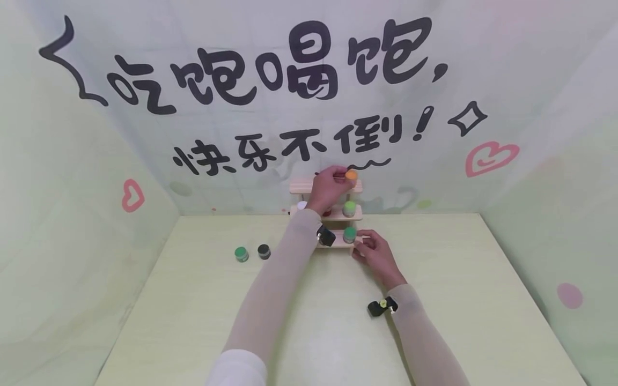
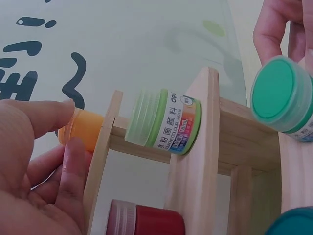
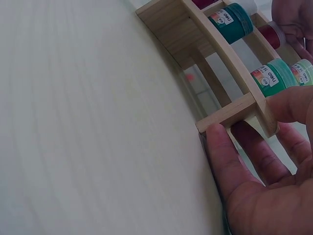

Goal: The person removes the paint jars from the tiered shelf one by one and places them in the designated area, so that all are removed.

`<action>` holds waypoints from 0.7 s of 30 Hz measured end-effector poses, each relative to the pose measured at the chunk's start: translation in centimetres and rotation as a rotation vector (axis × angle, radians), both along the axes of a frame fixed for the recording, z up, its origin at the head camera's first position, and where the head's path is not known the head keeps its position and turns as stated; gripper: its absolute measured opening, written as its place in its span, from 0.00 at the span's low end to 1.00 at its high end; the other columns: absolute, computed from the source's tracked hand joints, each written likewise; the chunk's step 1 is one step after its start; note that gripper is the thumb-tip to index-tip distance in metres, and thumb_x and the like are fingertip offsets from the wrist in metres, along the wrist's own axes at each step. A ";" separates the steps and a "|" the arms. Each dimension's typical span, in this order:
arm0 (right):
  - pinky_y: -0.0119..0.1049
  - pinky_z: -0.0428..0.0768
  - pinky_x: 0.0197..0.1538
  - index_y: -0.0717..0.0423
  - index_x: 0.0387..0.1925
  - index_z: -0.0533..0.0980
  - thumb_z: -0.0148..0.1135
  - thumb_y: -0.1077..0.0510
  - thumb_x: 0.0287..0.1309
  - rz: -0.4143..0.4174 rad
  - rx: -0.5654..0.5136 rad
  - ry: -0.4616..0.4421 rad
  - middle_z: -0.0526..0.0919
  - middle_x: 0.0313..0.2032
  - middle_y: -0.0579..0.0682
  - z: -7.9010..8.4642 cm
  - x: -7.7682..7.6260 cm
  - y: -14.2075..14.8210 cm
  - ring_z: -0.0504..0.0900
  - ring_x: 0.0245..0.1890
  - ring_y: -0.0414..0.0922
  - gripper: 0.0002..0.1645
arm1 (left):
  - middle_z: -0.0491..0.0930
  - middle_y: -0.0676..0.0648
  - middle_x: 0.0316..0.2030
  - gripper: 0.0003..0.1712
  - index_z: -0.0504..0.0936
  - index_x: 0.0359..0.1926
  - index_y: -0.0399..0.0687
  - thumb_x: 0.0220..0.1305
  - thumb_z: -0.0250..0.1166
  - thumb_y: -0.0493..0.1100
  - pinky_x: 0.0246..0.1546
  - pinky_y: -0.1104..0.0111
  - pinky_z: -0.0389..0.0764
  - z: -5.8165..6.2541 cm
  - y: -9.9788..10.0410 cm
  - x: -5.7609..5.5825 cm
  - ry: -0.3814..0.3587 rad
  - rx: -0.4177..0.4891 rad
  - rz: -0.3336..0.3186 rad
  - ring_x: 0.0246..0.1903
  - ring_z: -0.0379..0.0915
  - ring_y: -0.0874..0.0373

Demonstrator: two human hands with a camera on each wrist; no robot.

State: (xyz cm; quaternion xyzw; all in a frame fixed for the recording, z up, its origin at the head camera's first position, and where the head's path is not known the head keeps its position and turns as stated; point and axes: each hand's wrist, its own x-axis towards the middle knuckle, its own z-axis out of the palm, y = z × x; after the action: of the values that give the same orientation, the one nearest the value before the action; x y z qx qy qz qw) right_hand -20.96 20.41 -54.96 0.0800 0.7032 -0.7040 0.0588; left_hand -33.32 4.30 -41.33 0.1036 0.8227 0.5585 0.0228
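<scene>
At the top right of a small three-step wooden rack [image 1: 300,186], my left hand [image 1: 329,188] pinches an orange paint jar [image 2: 88,128] between thumb and fingers. The jar is at the top step; whether it bears on the wood is hard to tell. My right hand [image 1: 379,258] grips the lower right end of the rack, thumb on the bottom step and fingers around the leg. Just beside that thumb stands a green paint jar [image 3: 271,78]. A light green jar [image 2: 168,122] and a red jar [image 2: 159,220] occupy the middle step. Further along the bottom step is a teal jar [image 3: 232,22].
Left of the rack, a green-lidded jar [image 1: 241,254] and a black-lidded jar [image 1: 264,251] stand on the pale table [image 1: 193,311]. A white-lidded jar [image 1: 302,205] shows by my left wrist. Behind the rack hangs a printed backdrop [image 1: 270,118].
</scene>
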 end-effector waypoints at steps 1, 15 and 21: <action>0.37 0.90 0.53 0.56 0.63 0.75 0.62 0.63 0.73 -0.001 -0.003 0.000 0.82 0.44 0.53 -0.1 0.0 0.0 0.87 0.45 0.46 0.20 | 0.87 0.51 0.54 0.25 0.82 0.62 0.50 0.66 0.74 0.48 0.58 0.67 0.85 0.0 0.1 0.0 0.003 -0.013 -0.001 0.55 0.85 0.57; 0.37 0.90 0.54 0.54 0.64 0.74 0.62 0.62 0.74 -0.004 0.001 -0.013 0.83 0.48 0.58 -0.5 0.1 0.0 0.87 0.47 0.47 0.20 | 0.86 0.54 0.53 0.24 0.83 0.60 0.53 0.66 0.76 0.50 0.58 0.68 0.85 -0.1 -0.6 0.6 0.011 0.013 -0.032 0.53 0.84 0.60; 0.37 0.90 0.54 0.53 0.64 0.74 0.61 0.61 0.75 -0.002 0.011 -0.014 0.82 0.48 0.58 0.1 0.3 0.0 0.86 0.47 0.48 0.20 | 0.86 0.54 0.54 0.24 0.82 0.60 0.55 0.66 0.76 0.51 0.58 0.68 0.85 -0.3 -1.3 0.9 0.020 0.050 -0.066 0.54 0.84 0.59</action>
State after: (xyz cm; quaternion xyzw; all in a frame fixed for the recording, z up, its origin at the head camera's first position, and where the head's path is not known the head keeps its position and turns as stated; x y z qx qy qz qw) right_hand -20.69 20.41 -54.87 0.0857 0.7067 -0.6995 0.0627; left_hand -32.38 3.00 -41.65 0.1366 0.8047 0.5770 0.0303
